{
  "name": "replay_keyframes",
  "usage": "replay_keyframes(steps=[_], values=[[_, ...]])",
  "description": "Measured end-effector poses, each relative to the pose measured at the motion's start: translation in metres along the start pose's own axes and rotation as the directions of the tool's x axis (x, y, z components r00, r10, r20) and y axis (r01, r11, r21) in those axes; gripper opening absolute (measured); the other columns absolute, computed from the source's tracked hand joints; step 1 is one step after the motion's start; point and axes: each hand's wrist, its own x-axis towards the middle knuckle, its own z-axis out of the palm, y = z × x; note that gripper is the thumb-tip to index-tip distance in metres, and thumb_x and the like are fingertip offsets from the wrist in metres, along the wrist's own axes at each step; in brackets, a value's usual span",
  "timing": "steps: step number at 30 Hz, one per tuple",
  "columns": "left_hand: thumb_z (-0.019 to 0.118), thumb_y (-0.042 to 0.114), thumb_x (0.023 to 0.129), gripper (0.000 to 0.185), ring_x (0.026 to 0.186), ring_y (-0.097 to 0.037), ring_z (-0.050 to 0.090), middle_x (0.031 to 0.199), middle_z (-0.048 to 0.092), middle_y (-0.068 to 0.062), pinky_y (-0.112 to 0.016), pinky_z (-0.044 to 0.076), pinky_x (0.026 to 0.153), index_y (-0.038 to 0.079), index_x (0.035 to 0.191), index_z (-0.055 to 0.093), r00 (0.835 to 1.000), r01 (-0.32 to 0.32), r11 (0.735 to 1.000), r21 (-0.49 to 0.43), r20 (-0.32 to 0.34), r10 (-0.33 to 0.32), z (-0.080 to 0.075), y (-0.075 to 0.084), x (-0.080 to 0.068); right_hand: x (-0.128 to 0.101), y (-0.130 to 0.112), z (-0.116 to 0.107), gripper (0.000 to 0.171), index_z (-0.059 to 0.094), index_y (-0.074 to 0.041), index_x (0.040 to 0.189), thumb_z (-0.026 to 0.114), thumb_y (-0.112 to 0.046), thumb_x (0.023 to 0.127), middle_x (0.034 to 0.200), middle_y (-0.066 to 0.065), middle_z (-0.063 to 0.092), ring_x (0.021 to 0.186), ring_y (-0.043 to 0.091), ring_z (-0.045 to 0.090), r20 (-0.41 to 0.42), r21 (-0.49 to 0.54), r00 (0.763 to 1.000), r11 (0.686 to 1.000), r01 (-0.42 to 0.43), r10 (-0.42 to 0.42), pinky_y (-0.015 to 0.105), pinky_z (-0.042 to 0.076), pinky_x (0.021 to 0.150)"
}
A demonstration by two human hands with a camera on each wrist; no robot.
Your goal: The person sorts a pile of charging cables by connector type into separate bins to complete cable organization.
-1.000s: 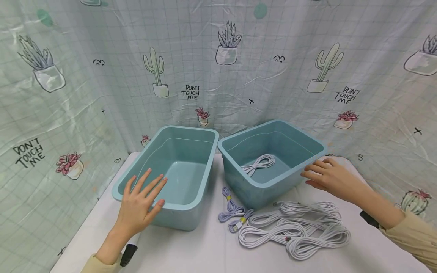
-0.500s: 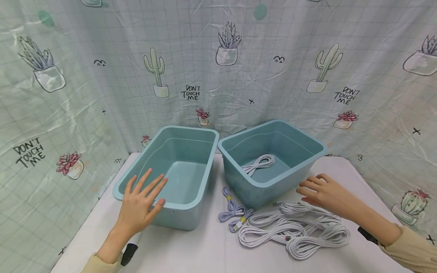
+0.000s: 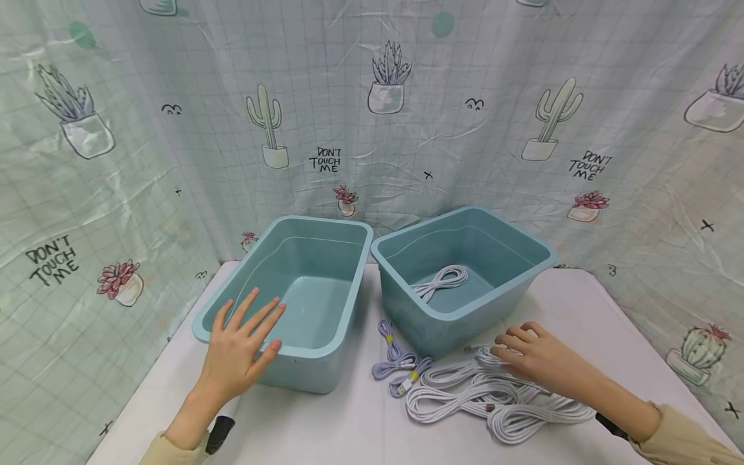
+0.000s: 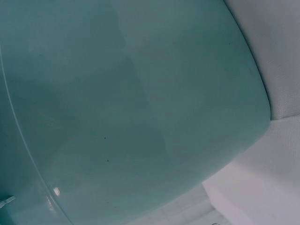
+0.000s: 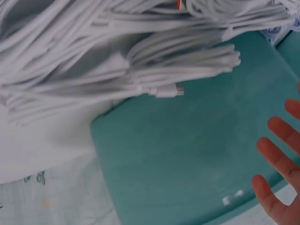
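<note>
White cable bundles, several heaped at table's front edge, right hand relaxed upon them, one white bundle inside right bin, two purple cables, two teal bins, left hand flat on left bin's rim.

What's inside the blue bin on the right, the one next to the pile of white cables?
One coiled white cable lies on the floor of the right bin. The bin's near wall hides the strip of floor just behind it, so anything lying there cannot be seen. The left bin shows nothing inside.
</note>
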Motion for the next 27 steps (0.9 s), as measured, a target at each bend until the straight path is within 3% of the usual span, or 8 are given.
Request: replay_keyframes(steps=[5, 9, 12, 16, 27], values=[[0.02, 0.051, 0.094, 0.06, 0.129, -0.031, 0.035, 0.123, 0.057, -0.008, -0.06, 0.023, 0.096, 0.013, 0.124, 0.054, 1.0, -0.009, 1.0, -0.002, -0.014, 0.009, 0.001, 0.0, 0.0, 0.002, -0.013, 0.005, 0.03, 0.061, -0.024, 0.099, 0.039, -0.043, 0.093, 0.095, -0.006, 0.061, 0.086, 0.011, 0.052, 0.065, 0.019, 0.998, 1.0, 0.015, -0.016, 0.033, 0.044, 0.073], [0.019, 0.051, 0.094, 0.059, 0.129, -0.031, 0.035, 0.123, 0.057, -0.009, -0.06, 0.023, 0.096, 0.014, 0.125, 0.053, 1.0, -0.01, 1.0, 0.002, -0.015, 0.01, 0.001, 0.0, 0.0, 0.004, -0.022, 0.01, 0.027, 0.061, -0.024, 0.1, 0.042, -0.043, 0.091, 0.096, -0.008, 0.061, 0.087, 0.01, 0.051, 0.074, 0.047, 0.997, 0.999, 0.011, -0.014, 0.032, 0.043, 0.074], [0.019, 0.052, 0.094, 0.06, 0.129, -0.031, 0.035, 0.123, 0.057, -0.009, -0.06, 0.023, 0.096, 0.014, 0.126, 0.053, 1.0, -0.006, 1.0, 0.001, -0.009, 0.006, 0.001, 0.0, 0.0, 0.006, -0.028, 0.016, 0.024, 0.061, -0.023, 0.099, 0.057, -0.041, 0.084, 0.096, -0.007, 0.061, 0.088, 0.011, 0.051, 0.065, 0.061, 0.998, 0.998, 0.007, -0.011, 0.033, 0.043, 0.074], [0.018, 0.052, 0.094, 0.061, 0.129, -0.032, 0.035, 0.123, 0.057, -0.009, -0.06, 0.022, 0.097, 0.013, 0.125, 0.053, 1.0, 0.0, 1.0, -0.001, -0.001, 0.0, 0.0, 0.001, 0.0, 0.008, -0.035, 0.023, 0.033, 0.062, -0.022, 0.098, 0.071, -0.039, 0.071, 0.096, -0.005, 0.061, 0.089, 0.013, 0.052, 0.042, 0.082, 0.999, 0.997, 0.013, -0.016, 0.036, 0.044, 0.073], [0.018, 0.052, 0.094, 0.061, 0.128, -0.032, 0.036, 0.122, 0.058, -0.009, -0.06, 0.023, 0.096, 0.012, 0.124, 0.054, 1.0, -0.005, 1.0, 0.003, -0.017, 0.005, 0.0, 0.001, 0.001, 0.011, -0.054, 0.042, 0.034, 0.062, -0.022, 0.097, 0.068, -0.043, 0.071, 0.093, -0.006, 0.058, 0.087, 0.014, 0.05, -0.001, 0.104, 1.0, 0.994, 0.027, -0.027, 0.037, 0.04, 0.073]])
